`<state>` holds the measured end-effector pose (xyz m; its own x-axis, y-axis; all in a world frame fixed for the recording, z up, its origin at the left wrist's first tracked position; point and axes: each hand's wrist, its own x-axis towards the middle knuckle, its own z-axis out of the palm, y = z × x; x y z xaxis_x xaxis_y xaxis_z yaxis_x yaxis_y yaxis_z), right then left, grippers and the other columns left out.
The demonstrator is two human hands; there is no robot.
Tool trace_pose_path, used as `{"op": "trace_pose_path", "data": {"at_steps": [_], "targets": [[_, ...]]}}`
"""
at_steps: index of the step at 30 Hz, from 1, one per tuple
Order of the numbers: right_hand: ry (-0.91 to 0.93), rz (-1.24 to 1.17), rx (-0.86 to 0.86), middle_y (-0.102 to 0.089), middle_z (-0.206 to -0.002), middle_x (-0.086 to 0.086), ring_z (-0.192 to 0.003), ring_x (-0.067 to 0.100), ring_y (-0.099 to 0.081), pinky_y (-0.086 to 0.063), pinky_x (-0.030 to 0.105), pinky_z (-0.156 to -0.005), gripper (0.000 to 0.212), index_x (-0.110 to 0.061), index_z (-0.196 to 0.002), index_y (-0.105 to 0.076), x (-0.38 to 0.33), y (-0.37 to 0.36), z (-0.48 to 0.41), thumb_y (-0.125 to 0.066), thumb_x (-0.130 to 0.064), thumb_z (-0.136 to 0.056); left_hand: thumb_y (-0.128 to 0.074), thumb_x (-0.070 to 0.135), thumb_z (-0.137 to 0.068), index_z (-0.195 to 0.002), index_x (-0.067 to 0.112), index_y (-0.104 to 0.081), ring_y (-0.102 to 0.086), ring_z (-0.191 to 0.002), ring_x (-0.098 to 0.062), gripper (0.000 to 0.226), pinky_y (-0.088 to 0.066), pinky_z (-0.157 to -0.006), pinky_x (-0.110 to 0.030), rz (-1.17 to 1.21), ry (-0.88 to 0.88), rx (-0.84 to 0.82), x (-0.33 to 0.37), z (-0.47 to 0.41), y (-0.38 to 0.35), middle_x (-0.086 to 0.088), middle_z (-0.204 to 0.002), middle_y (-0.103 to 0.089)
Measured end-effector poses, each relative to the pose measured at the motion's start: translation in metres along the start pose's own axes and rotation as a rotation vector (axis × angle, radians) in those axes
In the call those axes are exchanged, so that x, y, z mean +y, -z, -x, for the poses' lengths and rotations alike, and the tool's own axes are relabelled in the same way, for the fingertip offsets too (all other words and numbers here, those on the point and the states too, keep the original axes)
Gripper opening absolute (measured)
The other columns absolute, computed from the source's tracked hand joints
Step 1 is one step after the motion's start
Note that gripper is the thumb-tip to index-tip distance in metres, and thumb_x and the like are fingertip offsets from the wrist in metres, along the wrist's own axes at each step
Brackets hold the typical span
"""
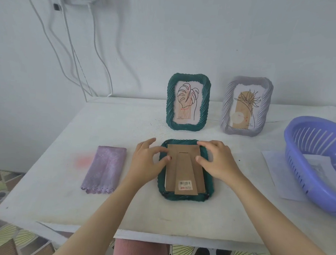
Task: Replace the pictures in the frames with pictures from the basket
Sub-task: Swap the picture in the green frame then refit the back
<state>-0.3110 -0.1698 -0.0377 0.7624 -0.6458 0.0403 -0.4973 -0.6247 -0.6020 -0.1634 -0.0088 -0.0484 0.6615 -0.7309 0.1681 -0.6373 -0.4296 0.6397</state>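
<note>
Progress is early — a green frame (208,191) lies face down on the table (117,203), its backing (186,169) not yet off. The left hand (146,160) has bent fingers at the backing's left edge; whether they pinch it, I cannot tell. The right hand (218,161) presses with nearly straight fingers and holds nothing. The standing frames (185,126) show drawings; the basket (294,167) sits at right — a sheet (319,165) inside.
</note>
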Motion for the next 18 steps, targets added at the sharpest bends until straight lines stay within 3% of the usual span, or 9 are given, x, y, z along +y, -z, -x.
{"op": "trace_pose_path", "data": {"at_steps": [9,18], "targets": [[-0.025,0.155,0.032,-0.034,-0.145,0.007,-0.131,0.029,-0.027,-0.027,0.035,-0.104,0.056,-0.036,-0.138,-0.038,0.005,-0.004,-0.014,-0.059,-0.04,-0.086,-0.066,0.03,-0.081,-0.13,0.032,-0.05,-0.019,-0.137,-0.023,0.052,-0.021,-0.11,-0.034,-0.076,0.018,-0.038,0.002,-0.023,0.0,-0.007,-0.148,-0.031],[-0.032,0.214,-0.017,-0.026,-0.15,0.001,-0.133,0.028,-0.023,-0.024,0.037,-0.107,0.053,-0.039,-0.139,-0.036,0.007,-0.005,-0.016,-0.053,-0.045,-0.089,-0.057,0.037,-0.087,-0.136,0.036,-0.04,-0.004,-0.141,-0.025,0.052,-0.012,-0.114,-0.038,-0.173,0.059,-0.165,-0.001,-0.028,-0.001,-0.008,-0.157,-0.007]]}}
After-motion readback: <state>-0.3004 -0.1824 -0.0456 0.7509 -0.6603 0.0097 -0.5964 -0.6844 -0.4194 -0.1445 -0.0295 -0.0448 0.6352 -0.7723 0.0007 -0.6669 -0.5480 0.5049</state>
